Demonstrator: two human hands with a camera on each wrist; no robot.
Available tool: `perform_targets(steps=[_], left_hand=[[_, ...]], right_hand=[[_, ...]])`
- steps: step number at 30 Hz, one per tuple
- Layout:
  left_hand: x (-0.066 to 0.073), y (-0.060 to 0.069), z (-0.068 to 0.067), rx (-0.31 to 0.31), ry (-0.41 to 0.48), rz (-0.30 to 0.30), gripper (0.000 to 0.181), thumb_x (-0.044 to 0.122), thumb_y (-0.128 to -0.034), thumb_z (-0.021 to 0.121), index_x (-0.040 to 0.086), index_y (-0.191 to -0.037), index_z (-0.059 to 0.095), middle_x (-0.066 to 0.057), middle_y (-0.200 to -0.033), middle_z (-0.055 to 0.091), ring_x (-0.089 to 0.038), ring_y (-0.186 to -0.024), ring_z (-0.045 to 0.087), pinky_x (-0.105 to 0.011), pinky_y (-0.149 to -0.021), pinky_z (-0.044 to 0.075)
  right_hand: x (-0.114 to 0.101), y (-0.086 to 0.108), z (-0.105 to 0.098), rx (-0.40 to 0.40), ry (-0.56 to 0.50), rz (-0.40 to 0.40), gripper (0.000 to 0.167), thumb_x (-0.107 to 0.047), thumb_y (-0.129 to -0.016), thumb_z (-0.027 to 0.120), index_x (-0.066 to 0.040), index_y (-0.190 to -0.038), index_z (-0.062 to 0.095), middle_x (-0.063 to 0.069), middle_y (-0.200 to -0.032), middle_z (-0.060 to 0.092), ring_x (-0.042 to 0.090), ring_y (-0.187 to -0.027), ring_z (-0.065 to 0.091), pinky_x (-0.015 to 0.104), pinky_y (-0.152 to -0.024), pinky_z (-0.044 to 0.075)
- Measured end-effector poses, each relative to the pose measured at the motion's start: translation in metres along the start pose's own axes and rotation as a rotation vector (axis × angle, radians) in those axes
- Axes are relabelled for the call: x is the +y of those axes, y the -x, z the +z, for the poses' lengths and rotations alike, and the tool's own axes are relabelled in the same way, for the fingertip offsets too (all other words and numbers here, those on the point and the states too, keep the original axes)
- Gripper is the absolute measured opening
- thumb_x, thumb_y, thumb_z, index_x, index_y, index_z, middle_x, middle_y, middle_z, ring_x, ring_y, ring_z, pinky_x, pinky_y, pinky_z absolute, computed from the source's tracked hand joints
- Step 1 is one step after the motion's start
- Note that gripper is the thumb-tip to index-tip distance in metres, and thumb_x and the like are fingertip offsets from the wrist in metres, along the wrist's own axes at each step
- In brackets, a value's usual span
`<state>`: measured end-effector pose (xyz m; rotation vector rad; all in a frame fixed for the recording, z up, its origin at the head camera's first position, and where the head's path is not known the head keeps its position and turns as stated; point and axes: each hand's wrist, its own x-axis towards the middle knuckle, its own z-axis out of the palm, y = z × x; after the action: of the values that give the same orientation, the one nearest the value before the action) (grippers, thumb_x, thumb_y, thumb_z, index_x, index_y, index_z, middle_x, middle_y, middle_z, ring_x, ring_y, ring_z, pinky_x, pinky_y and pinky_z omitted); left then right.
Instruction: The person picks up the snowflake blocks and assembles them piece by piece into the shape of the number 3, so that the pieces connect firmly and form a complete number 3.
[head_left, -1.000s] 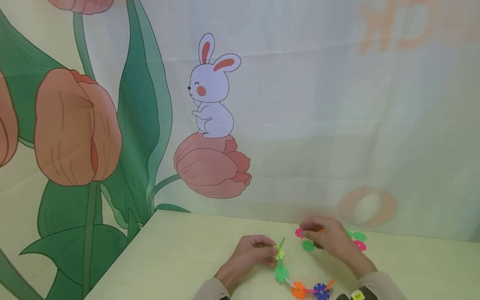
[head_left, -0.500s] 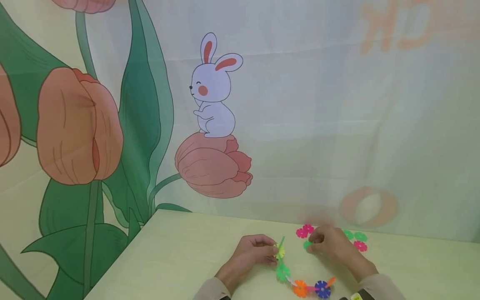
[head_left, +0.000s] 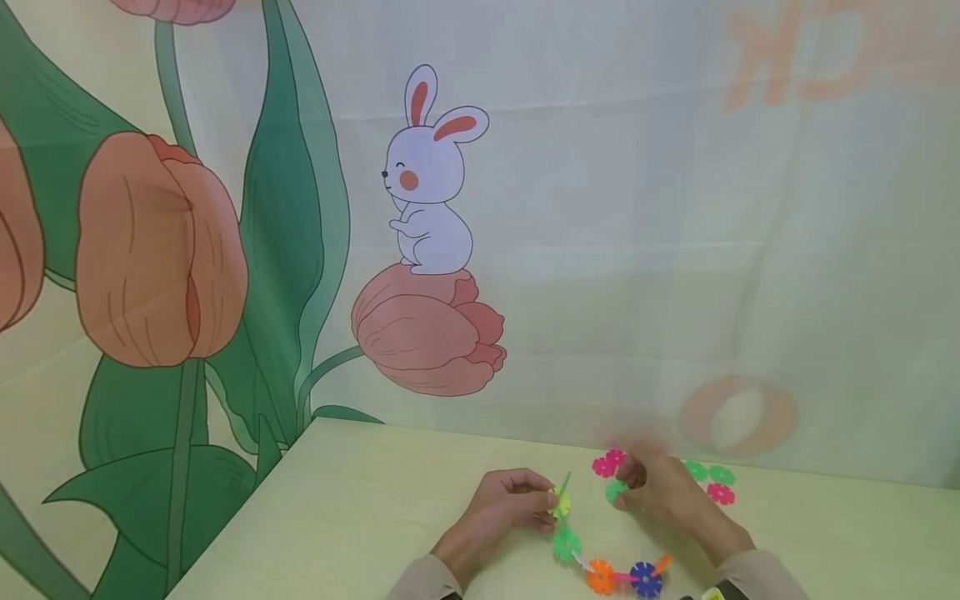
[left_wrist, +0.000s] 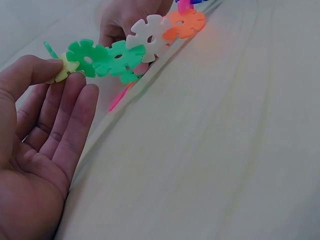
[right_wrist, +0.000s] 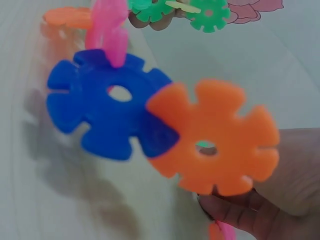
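Note:
My left hand (head_left: 502, 508) pinches a yellow notched disc (head_left: 563, 502) at the upper end of a linked chain. In the left wrist view, thumb and index finger grip the yellow disc (left_wrist: 67, 69); the other fingers are extended. Green (head_left: 567, 545), orange (head_left: 601, 576) and blue discs (head_left: 646, 579) follow along the chain. My right hand (head_left: 667, 493) is bent over loose discs, thumb beside a green one (head_left: 617, 491); whether it grips any is unclear. The chain's blue (right_wrist: 95, 110) and orange discs (right_wrist: 240, 135) partly cover the right hand (right_wrist: 290, 185) in its wrist view.
Pink discs (head_left: 605, 466) lie left of the right hand. Beyond its wrist are green discs (head_left: 722, 475) and a pink one (head_left: 721, 493). A printed cloth with a rabbit (head_left: 435, 233) hangs behind the pale table (head_left: 360, 500).
Compared with a second ago, my right hand has moved from the pink discs slightly right and down, over the brown disc's place. A second pink disc now shows. My left hand keeps its pinch.

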<state>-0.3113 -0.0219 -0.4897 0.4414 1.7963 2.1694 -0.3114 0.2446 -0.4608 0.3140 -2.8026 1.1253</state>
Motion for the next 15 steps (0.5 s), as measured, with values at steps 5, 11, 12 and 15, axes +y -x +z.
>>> perform_targets(steps=[5,11,12,15], left_hand=[[0.001,0.000,0.001,0.002,-0.001,0.003,0.014,0.001,-0.0895,0.078,-0.006,-0.101,0.074,-0.013,-0.089,0.075,-0.019,-0.072,0.074,-0.036,-0.074,0.067],[0.000,0.000,0.004,0.020,0.018,0.010,0.019,0.001,-0.0894,0.079,-0.009,-0.104,0.074,-0.014,-0.090,0.076,-0.020,-0.073,0.075,-0.037,-0.075,0.067],[-0.001,0.000,0.005,0.024,0.021,0.011,0.020,0.001,-0.0893,0.079,-0.010,-0.105,0.073,-0.014,-0.090,0.076,-0.020,-0.073,0.075,-0.037,-0.075,0.067],[-0.002,0.000,0.008,0.037,0.028,0.015,0.024,0.002,-0.0892,0.080,-0.012,-0.107,0.073,-0.014,-0.089,0.076,-0.021,-0.073,0.075,-0.037,-0.075,0.067]], right_hand=[[0.000,0.000,-0.002,-0.007,-0.019,0.002,0.027,0.000,-0.079,0.090,-0.008,-0.093,0.068,0.000,-0.089,0.064,0.018,-0.082,0.059,0.028,-0.068,0.055],[-0.007,0.004,-0.011,-0.024,-0.223,-0.051,0.015,-0.005,-0.093,0.080,-0.002,-0.105,0.072,0.005,-0.092,0.070,0.022,-0.080,0.064,0.031,-0.064,0.059],[-0.009,0.004,-0.013,-0.027,-0.270,-0.071,0.016,-0.006,-0.095,0.078,0.001,-0.108,0.071,0.007,-0.093,0.072,0.024,-0.080,0.067,0.033,-0.065,0.060],[-0.018,0.005,-0.016,-0.022,-0.391,-0.094,0.023,-0.011,-0.098,0.077,0.004,-0.115,0.070,0.011,-0.096,0.075,0.032,-0.084,0.072,0.039,-0.070,0.064]])
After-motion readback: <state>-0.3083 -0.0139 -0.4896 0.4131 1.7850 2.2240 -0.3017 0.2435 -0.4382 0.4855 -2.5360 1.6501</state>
